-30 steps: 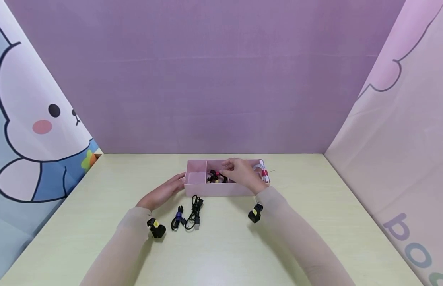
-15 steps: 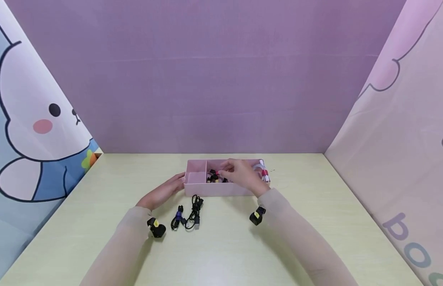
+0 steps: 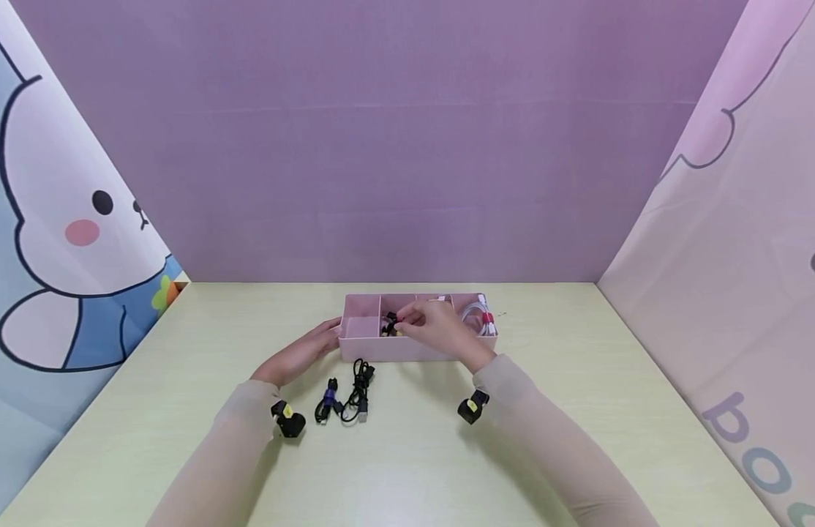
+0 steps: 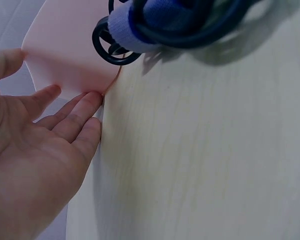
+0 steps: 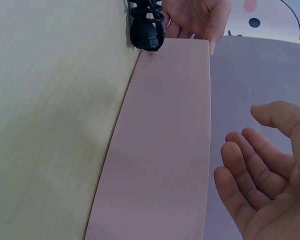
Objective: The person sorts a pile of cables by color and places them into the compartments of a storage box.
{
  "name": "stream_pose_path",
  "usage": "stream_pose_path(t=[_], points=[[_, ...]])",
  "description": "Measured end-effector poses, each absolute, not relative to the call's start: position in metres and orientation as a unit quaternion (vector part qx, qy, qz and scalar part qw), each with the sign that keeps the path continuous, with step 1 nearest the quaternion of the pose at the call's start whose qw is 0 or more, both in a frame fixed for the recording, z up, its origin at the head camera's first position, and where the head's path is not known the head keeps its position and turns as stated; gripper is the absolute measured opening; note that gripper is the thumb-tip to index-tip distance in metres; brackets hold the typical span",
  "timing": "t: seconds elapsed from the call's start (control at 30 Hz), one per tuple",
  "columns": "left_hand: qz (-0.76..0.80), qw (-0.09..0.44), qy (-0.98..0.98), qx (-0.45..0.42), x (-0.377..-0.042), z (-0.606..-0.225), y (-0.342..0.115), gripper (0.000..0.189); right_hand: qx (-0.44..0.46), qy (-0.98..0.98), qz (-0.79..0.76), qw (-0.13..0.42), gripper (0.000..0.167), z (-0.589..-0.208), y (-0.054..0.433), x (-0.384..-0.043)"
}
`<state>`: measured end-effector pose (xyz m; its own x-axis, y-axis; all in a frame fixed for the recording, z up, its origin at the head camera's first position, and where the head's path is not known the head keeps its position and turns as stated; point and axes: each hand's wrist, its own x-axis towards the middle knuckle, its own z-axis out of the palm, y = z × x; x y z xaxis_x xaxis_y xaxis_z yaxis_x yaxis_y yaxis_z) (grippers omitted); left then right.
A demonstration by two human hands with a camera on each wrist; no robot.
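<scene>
A pink divided box (image 3: 407,351) stands at the back middle of the table. My left hand (image 3: 301,355) rests its extended fingertips against the box's left end, as the left wrist view also shows. Over the box's second compartment from the left hovers my right hand (image 3: 443,327), fingertips close to a bundled black cable (image 3: 391,323) with a bit of red. In the right wrist view, the thumb and relaxed fingers (image 5: 235,155) of that hand stand apart with nothing between them. A white cable (image 3: 475,315) with a red tie lies in the rightmost compartment.
In front of the box lie a black cable (image 3: 328,402) with a purple tie and a coiled black USB cable (image 3: 359,391). Fabric walls surround the pale table (image 3: 407,468), with a purple one (image 3: 407,146) behind. Each wrist carries a small black camera (image 3: 473,407).
My right hand has shifted left and slightly nearer, uncovering a divider and more of the white cable. The left hand and box have stayed in place.
</scene>
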<state>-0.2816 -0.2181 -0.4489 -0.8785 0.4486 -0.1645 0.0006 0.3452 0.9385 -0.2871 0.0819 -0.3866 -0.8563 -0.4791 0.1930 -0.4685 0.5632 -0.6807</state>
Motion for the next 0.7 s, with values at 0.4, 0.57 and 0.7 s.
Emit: stream_pose_path(t=[0.4, 0.57, 0.7], points=[[0.553, 0.202, 0.797, 0.138, -0.283, -0.450, -0.218, 0.065, -0.301, 0.876, -0.376, 0.025, 0.018, -0.398, 0.072, -0.276], [0.555, 0.201, 0.794, 0.145, -0.283, -0.450, -0.217, 0.064, -0.309, 0.877, -0.366, 0.044, 0.015, -0.403, 0.068, -0.271], [0.559, 0.200, 0.791, 0.147, -0.283, -0.450, -0.216, 0.062, -0.313, 0.879, -0.356, 0.060, 0.018, -0.406, 0.064, -0.268]])
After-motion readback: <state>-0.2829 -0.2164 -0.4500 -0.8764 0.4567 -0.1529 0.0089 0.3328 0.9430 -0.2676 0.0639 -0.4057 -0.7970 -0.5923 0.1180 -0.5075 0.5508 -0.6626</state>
